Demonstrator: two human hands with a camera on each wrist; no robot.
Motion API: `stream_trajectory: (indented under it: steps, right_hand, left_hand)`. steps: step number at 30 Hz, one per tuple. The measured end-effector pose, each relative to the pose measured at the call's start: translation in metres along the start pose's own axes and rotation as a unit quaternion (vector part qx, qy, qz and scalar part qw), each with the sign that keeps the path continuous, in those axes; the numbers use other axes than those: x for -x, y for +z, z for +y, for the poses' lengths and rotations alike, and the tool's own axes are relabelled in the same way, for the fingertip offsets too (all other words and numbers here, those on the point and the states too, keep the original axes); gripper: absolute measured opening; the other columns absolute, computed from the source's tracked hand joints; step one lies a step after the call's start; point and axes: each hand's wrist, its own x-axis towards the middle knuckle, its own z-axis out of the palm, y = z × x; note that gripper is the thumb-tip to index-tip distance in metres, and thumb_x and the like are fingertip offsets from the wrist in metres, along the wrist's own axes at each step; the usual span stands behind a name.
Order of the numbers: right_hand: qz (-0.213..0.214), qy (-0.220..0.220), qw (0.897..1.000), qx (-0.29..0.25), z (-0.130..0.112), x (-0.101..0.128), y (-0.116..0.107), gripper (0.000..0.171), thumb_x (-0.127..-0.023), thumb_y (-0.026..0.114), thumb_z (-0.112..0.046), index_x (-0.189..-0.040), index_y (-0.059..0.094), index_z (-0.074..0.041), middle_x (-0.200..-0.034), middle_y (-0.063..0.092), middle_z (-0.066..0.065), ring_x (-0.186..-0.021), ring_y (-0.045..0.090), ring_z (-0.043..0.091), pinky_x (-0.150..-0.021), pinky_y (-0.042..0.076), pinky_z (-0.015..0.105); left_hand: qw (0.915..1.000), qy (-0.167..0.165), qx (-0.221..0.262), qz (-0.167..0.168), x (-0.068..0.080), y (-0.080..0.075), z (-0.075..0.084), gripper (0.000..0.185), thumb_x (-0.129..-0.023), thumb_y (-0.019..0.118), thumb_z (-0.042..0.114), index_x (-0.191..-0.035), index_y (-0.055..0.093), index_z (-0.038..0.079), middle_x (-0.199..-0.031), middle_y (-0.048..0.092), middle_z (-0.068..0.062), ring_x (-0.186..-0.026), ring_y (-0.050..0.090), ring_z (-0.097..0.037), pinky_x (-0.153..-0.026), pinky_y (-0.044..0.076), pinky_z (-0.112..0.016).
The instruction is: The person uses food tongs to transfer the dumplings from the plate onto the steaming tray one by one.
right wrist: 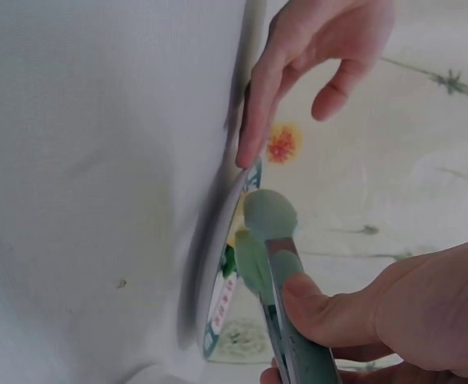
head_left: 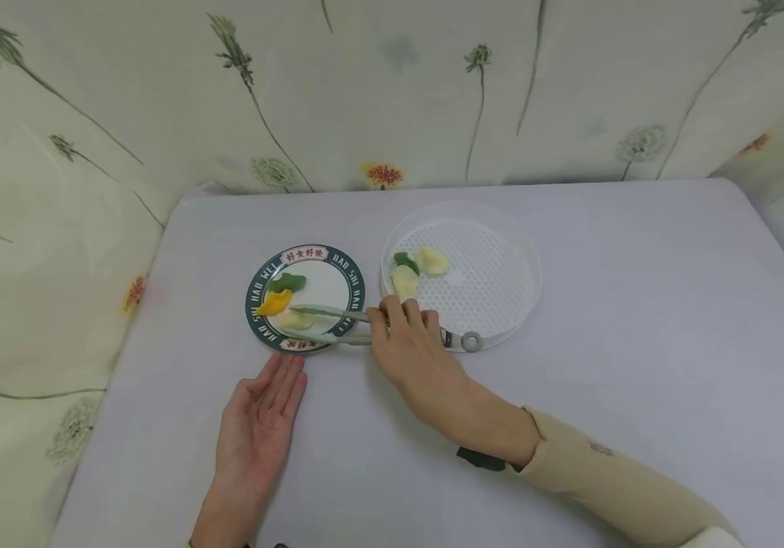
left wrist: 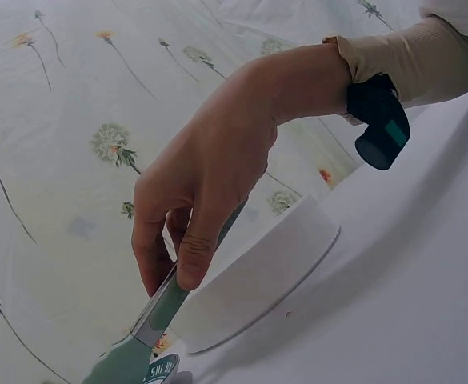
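My right hand (head_left: 409,342) grips pale green tongs (head_left: 337,323) by the handle, thumb on top. Their tips reach over a round green-rimmed plate (head_left: 354,285). The plate holds a green dumpling (head_left: 287,282), an orange one (head_left: 274,303) and a pale one (head_left: 294,320) that lies by the tong tips. Whether the tips touch it I cannot tell. My left hand (head_left: 262,415) lies flat on the table with straight fingers, its fingertips (right wrist: 246,156) at the plate's near edge (right wrist: 222,296). In the right wrist view the tong tips (right wrist: 262,232) have nothing between them.
A round white perforated tray (head_left: 495,281) stands just right of the plate, holding two pale dumplings (head_left: 431,260) and a green one (head_left: 404,260). The pale table (head_left: 638,342) is walled by floral cloth (head_left: 392,91) at the back and left.
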Motion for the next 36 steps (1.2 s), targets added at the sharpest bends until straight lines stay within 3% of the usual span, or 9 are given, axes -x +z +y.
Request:
stream_trajectory:
  steps: [11,18,26,36]
  right_hand:
    - [0.021,-0.004,0.999,0.039,0.0,-0.002,0.012,0.037,-0.095,0.074,0.006,-0.129,0.058,0.005,-0.115,0.057,0.015,-0.09,0.048,0.03,-0.071,0.043,0.036]
    - [0.015,0.009,0.999,0.042,0.005,0.003,0.013,0.037,-0.095,0.076,0.002,-0.129,0.059,0.002,-0.114,0.057,0.013,-0.092,0.048,0.03,-0.072,0.044,0.036]
    - [0.025,0.0,0.999,0.038,0.008,0.007,0.009,0.041,-0.094,0.077,0.002,-0.131,0.059,0.003,-0.118,0.057,0.015,-0.094,0.049,0.032,-0.072,0.044,0.036]
    - [0.045,0.026,0.999,0.015,0.011,0.024,-0.003,0.043,-0.097,0.079,-0.017,-0.13,0.057,0.001,-0.12,0.056,0.013,-0.097,0.05,0.032,-0.073,0.038,0.033]
  left_hand:
    - [1.0,0.001,0.001,-0.007,-0.002,0.0,-0.002,0.06,-0.114,0.027,0.021,-0.172,0.02,0.011,-0.18,0.025,-0.008,-0.165,0.033,-0.018,-0.138,0.033,-0.029]
    - [0.9998,-0.002,0.004,-0.019,-0.003,0.0,-0.006,0.061,-0.114,0.028,0.02,-0.173,0.017,0.009,-0.182,0.02,-0.01,-0.167,0.029,-0.02,-0.139,0.031,-0.03]
    - [0.9999,0.005,0.006,-0.011,-0.005,0.0,-0.004,0.061,-0.113,0.028,0.021,-0.172,0.019,0.01,-0.181,0.022,-0.01,-0.166,0.03,-0.02,-0.139,0.032,-0.03]
    - [1.0,0.002,0.002,-0.004,0.0,-0.001,-0.001,0.061,-0.113,0.029,0.021,-0.172,0.02,0.01,-0.182,0.02,-0.01,-0.167,0.029,-0.02,-0.138,0.032,-0.029]
